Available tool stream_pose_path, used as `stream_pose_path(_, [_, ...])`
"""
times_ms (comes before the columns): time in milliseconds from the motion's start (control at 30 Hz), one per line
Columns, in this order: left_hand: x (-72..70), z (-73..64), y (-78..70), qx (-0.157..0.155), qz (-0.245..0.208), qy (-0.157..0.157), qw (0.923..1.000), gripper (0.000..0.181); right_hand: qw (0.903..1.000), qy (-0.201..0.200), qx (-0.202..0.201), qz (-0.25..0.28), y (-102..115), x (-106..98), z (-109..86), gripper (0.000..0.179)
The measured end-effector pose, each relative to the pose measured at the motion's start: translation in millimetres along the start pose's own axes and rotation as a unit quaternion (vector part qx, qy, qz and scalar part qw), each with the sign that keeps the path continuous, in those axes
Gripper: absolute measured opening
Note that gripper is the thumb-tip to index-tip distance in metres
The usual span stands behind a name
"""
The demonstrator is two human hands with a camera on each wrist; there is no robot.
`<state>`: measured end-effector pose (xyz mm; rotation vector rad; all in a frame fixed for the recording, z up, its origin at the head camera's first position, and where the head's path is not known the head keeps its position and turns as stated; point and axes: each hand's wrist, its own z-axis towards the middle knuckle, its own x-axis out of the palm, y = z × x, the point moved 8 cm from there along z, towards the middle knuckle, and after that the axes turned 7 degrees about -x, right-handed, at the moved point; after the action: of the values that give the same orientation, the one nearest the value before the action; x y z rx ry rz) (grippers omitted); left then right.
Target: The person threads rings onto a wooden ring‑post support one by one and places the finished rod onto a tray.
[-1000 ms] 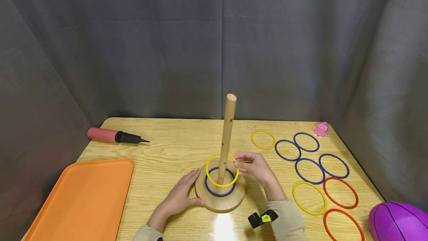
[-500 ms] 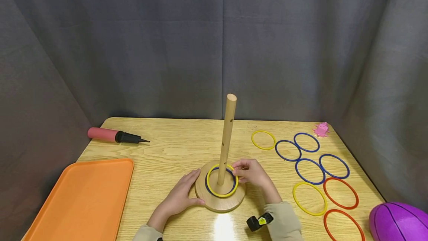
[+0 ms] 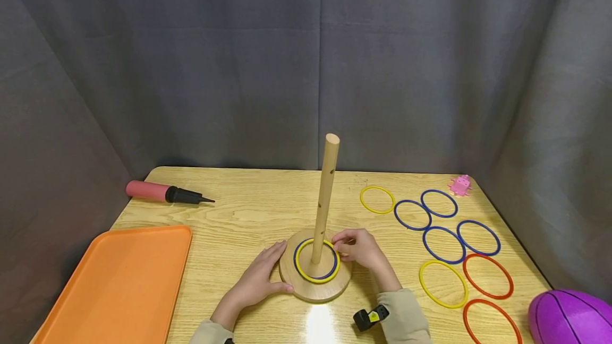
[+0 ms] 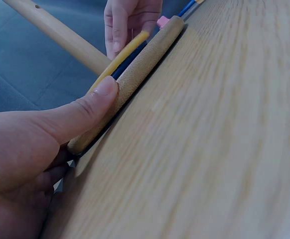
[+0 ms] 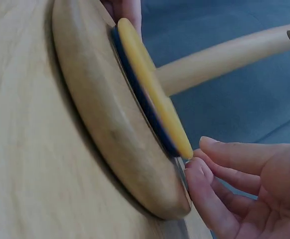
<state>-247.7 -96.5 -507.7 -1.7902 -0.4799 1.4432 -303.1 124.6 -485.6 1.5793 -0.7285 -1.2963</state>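
A wooden peg stand stands upright in the head view, its round base (image 3: 311,292) flat on the table and its post (image 3: 326,195) rising from the middle. On the base, around the post, lies a yellow ring (image 5: 150,84) over a blue ring (image 5: 140,101). My left hand (image 3: 260,276) holds the base at its left side, the thumb (image 4: 92,107) on the rim and the fingers spread along the edge. My right hand (image 3: 360,249) is at the yellow ring's right edge. In the right wrist view its thumb (image 5: 234,153) stands slightly apart from that ring, the fingertips close beside it.
Several blue, yellow and red rings lie to the right, among them a red ring (image 3: 487,276). A purple ball (image 3: 569,316) sits at the right edge, a pink toy (image 3: 460,186) behind. On the left are an orange tray (image 3: 119,285) and a hand pump (image 3: 169,193).
My right hand has lowered the yellow ring along the post until it lies on the blue ring, and its pinch has loosened. My left hand stays on the base.
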Motion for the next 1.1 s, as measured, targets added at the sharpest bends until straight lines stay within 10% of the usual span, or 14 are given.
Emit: stream_pose_path(1100, [0.7, 0.8, 1.5, 0.003, 0.004, -0.003, 1.0, 0.104, 0.998, -0.015, -0.036, -0.05, 3.2, -121.5, -52.6, 0.044])
